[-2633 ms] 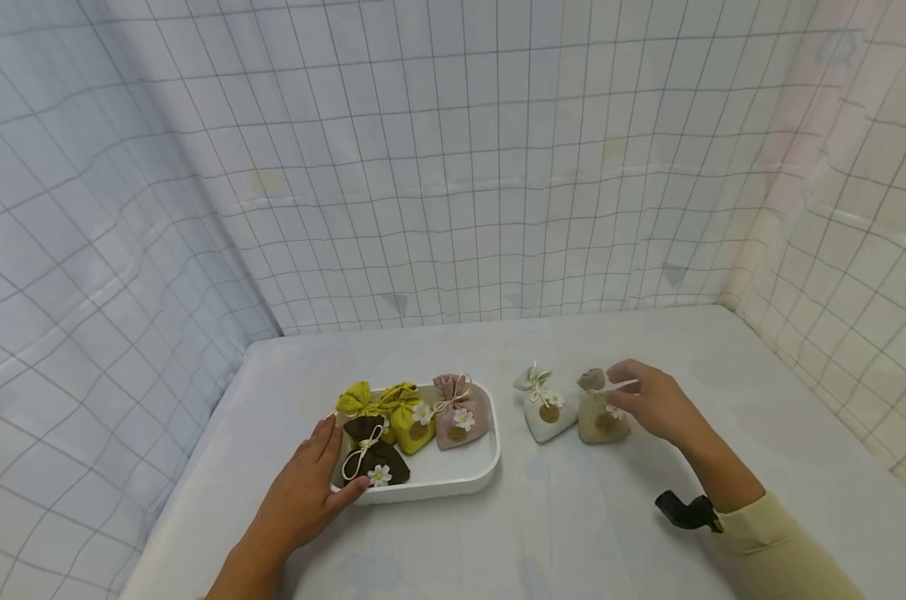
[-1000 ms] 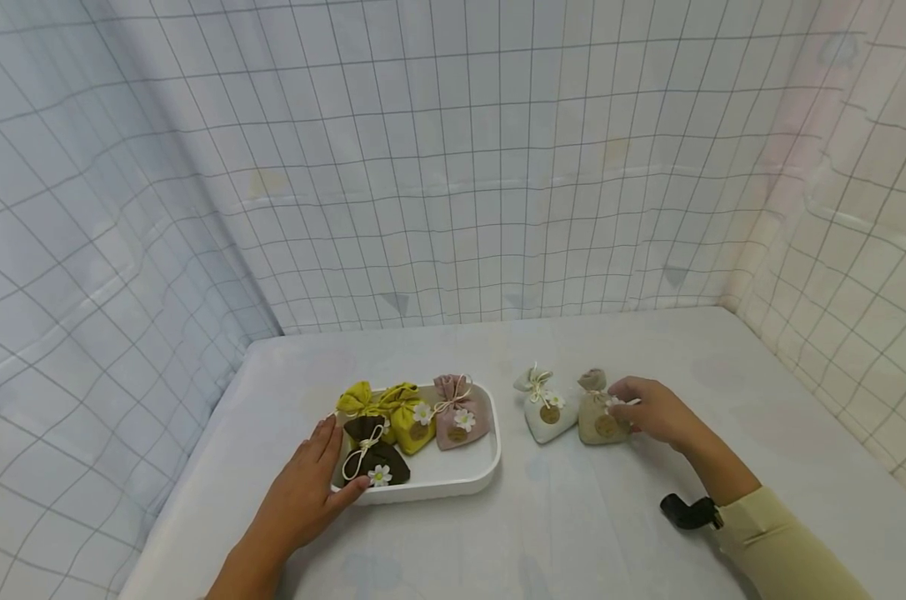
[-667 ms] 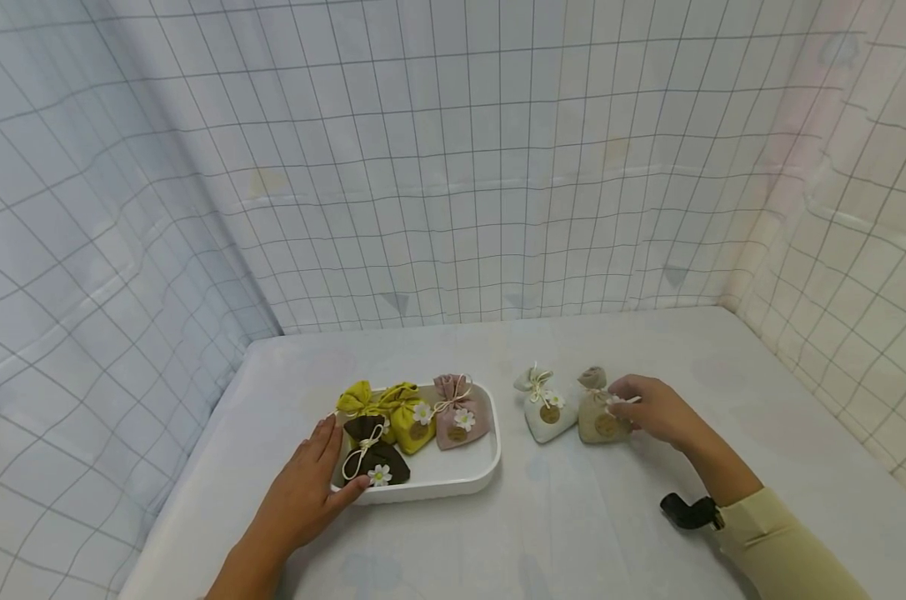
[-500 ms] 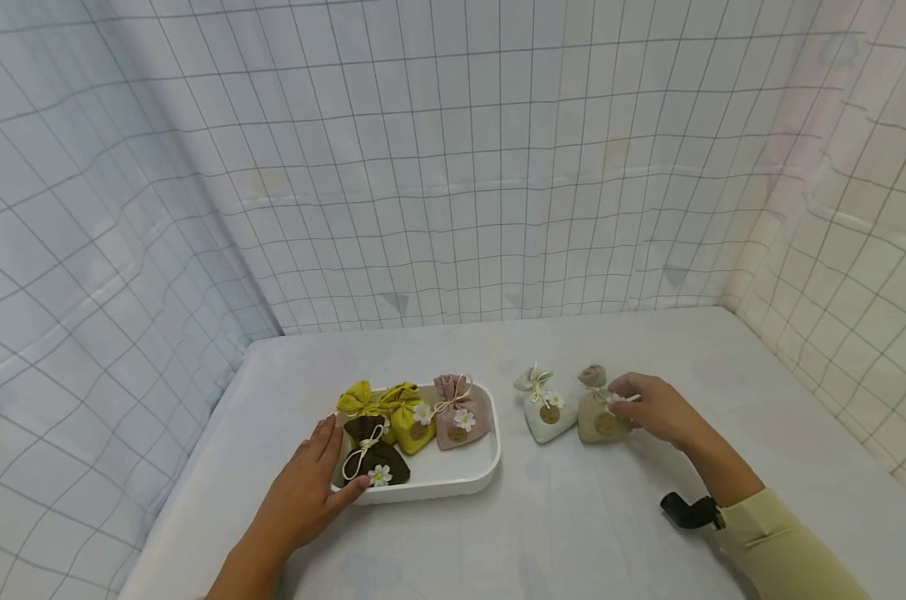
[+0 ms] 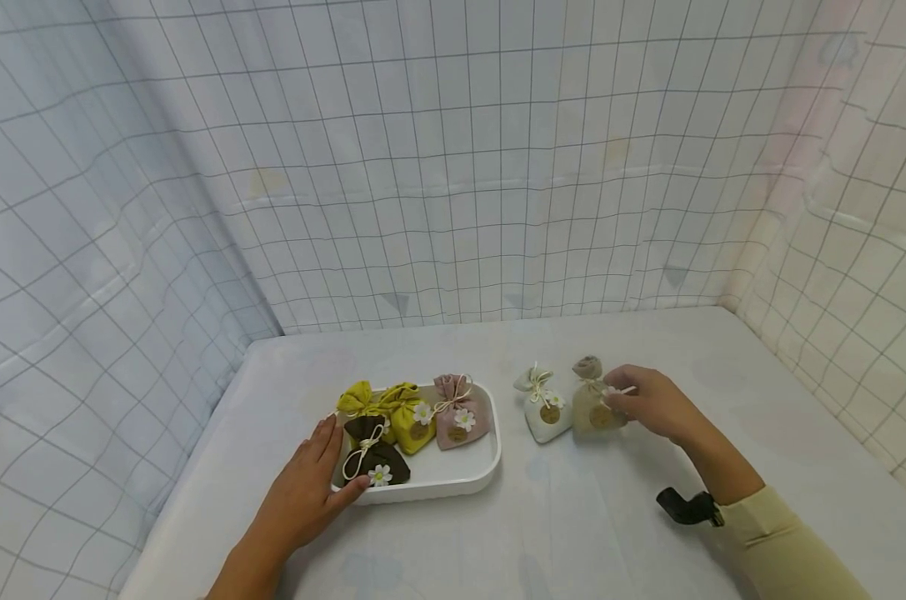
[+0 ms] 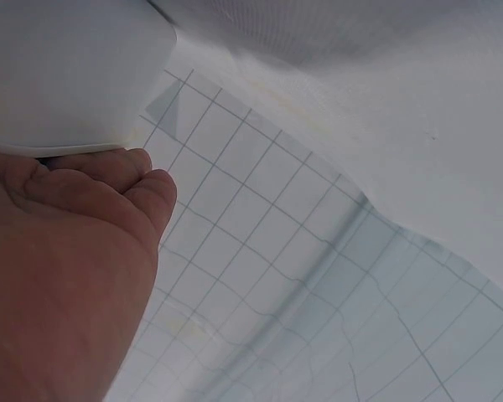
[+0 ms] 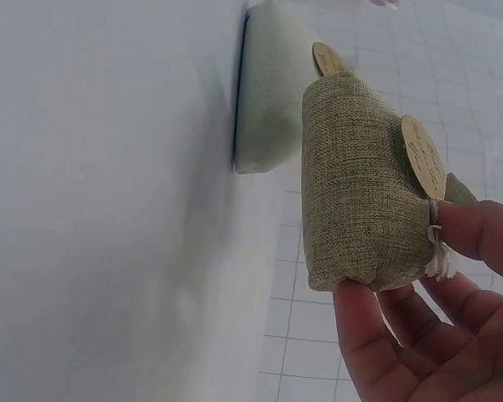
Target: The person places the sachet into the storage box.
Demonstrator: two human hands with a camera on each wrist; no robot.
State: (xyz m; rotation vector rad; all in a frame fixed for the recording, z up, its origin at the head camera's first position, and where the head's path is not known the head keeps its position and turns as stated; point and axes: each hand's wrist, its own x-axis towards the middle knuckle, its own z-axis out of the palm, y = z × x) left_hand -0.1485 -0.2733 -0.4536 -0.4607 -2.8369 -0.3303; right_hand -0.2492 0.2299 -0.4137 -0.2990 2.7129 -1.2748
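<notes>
My right hand (image 5: 651,402) pinches a beige drawstring pouch (image 5: 593,413) from its right side, thumb at the tied neck and fingers beneath. In the right wrist view the beige pouch (image 7: 360,184) hangs off the table, its round tag showing. Just left of it in the head view lies a pale white-green pouch (image 5: 544,423). My left hand (image 5: 302,483) rests against the left end of a white tray (image 5: 453,482), fingers extended along the side and thumb at the front rim. Inside the tray are a dark brown pouch (image 5: 381,461), two yellow pouches (image 5: 413,433) and a pink pouch (image 5: 453,417).
A white cloth covers the table (image 5: 543,517). White grid-patterned curtains (image 5: 453,183) enclose its back and sides. A black wrist mount (image 5: 685,507) sticks out from the right sleeve (image 5: 783,542).
The right hand came down onto the beige pouch and took hold of it. The pouch has risen off the table and shifted slightly left. Left hand and tray stay put.
</notes>
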